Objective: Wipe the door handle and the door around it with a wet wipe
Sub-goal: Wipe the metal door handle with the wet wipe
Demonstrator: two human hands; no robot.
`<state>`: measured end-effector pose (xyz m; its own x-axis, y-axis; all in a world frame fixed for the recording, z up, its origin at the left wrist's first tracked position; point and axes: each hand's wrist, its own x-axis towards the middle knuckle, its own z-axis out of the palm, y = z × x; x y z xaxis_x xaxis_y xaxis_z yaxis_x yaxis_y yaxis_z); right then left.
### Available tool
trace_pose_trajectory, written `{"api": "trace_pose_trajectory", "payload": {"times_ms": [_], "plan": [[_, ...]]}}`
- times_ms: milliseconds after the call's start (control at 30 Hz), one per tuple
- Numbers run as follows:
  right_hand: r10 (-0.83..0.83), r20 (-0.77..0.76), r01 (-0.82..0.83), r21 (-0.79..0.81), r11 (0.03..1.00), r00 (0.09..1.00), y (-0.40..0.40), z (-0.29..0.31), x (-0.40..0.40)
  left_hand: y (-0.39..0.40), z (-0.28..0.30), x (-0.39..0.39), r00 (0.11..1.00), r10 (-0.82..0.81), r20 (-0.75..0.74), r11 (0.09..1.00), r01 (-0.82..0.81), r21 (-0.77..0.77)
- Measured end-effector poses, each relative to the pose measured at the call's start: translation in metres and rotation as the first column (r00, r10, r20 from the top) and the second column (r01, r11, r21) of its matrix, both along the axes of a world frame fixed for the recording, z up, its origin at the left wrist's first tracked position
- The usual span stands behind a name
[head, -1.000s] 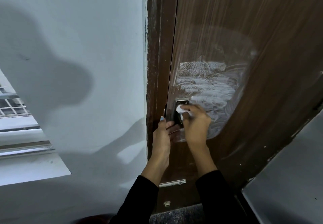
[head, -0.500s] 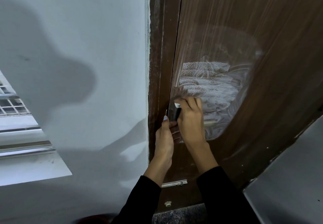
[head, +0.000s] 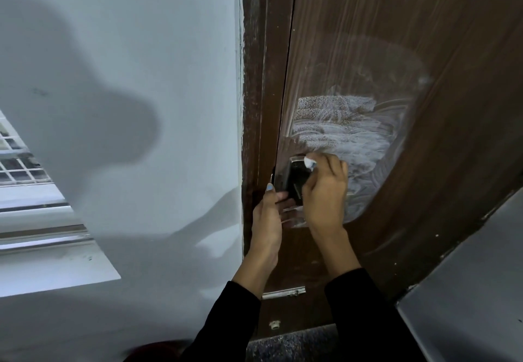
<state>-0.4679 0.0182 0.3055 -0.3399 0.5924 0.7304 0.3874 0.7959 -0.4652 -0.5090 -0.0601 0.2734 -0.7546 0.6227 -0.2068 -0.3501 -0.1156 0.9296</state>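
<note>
While the handle (head: 295, 182) stands upright at the door's (head: 368, 50) left edge, long axis running up and down and top leaning slightly right, the wipe (head: 309, 162) sits bunched against its upper right corner, pinched in the curled fingers of the right hand (head: 325, 192). Half a second back that hand covered the handle's top; now it's slid right and the dark plate shows again. Left hand (head: 267, 214) holds on below, thumb up along the frame (head: 254, 78), fingers tucked behind the handle's lower end. Wet streaks (head: 345, 132) fan across the door just above and right. Pale wall (head: 141, 50) lies left.
</note>
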Motion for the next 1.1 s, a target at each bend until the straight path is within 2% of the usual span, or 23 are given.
{"api": "trace_pose_trajectory", "payload": {"times_ms": [67, 133, 200, 333, 433, 533, 600, 700, 767, 867, 933, 1033, 1100], "plan": [[0.023, -0.011, -0.023, 0.017, 1.000, 1.000, -0.005, 0.000, -0.003, -0.001, 0.000, -0.001, 1.000, 0.012, 0.001, 1.000, -0.012, -0.002], [0.116, 0.041, -0.119, 0.094, 0.988, 0.992, -0.012, -0.006, -0.007, 0.000, 0.001, 0.001, 0.999, 0.037, 0.012, 0.999, -0.037, 0.002], [0.171, 0.048, -0.175, 0.096, 0.980, 0.984, -0.014, -0.015, -0.007, 0.000, 0.002, 0.003, 0.999, 0.051, 0.005, 0.999, -0.051, 0.000], [0.120, -0.123, -0.122, -0.009, 0.992, 0.985, -0.006, -0.020, 0.001, -0.004, 0.001, 0.001, 0.997, 0.072, -0.035, 0.997, -0.071, 0.013], [0.110, -0.213, -0.108, 0.020, 0.994, 0.971, -0.002, -0.010, -0.004, -0.007, 0.001, -0.002, 0.996, 0.089, -0.019, 0.996, -0.088, 0.027], [0.171, -0.122, -0.163, 0.078, 0.984, 0.978, -0.002, -0.014, -0.008, -0.009, -0.001, -0.004, 0.996, 0.084, -0.007, 0.996, -0.084, 0.030], [0.166, -0.065, -0.165, 0.031, 0.986, 0.984, -0.002, -0.021, -0.001, -0.010, -0.003, -0.006, 0.997, 0.080, -0.015, 0.996, -0.080, 0.034], [0.097, -0.173, -0.106, -0.040, 0.994, 0.980, 0.003, -0.019, 0.004, -0.011, -0.004, -0.009, 0.996, 0.084, -0.029, 0.996, -0.083, 0.037], [0.087, -0.214, -0.094, -0.019, 0.995, 0.973, 0.004, -0.013, 0.000, -0.010, -0.005, -0.009, 0.996, 0.081, -0.022, 0.996, -0.080, 0.031], [0.157, -0.086, -0.155, 0.029, 0.988, 0.984, 0.000, -0.019, -0.001, -0.007, -0.005, -0.007, 0.998, 0.061, -0.006, 0.998, -0.060, 0.025], [0.148, -0.032, -0.149, -0.027, 0.988, 0.988, 0.000, -0.022, 0.005, -0.006, -0.005, -0.007, 0.998, 0.056, -0.012, 0.998, -0.056, 0.021], [0.017, -0.130, -0.026, -0.072, 0.997, 0.991, 0.005, -0.015, 0.004, -0.006, -0.006, -0.008, 0.997, 0.073, -0.016, 0.997, -0.073, 0.029], [0.028, -0.183, -0.036, -0.038, 0.999, 0.983, 0.001, -0.009, -0.002, -0.006, -0.006, -0.009, 0.994, 0.109, -0.014, 0.993, -0.108, 0.044]]}}
